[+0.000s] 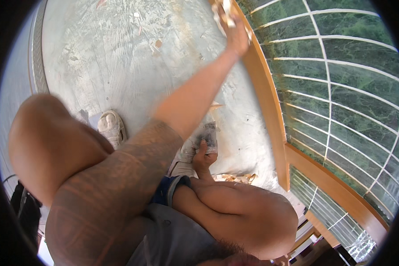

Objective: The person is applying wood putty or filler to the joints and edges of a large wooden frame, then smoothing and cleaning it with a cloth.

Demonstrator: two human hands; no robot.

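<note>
Left arm [115, 186] foremost; left hand [238, 39] at 1 o'clock clutches pale wad [228, 9], likely wiping trim [266, 88]; right hand [203, 161] pinches block [209, 136]; next, press evenly.

No readable text, label, brand, number or sign anywhere in this view.

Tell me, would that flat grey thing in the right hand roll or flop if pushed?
The flat grey thing probably wouldn't roll, because it has straight edges. It's likely stiff rather than floppy: it juts flat from the right hand.
</note>
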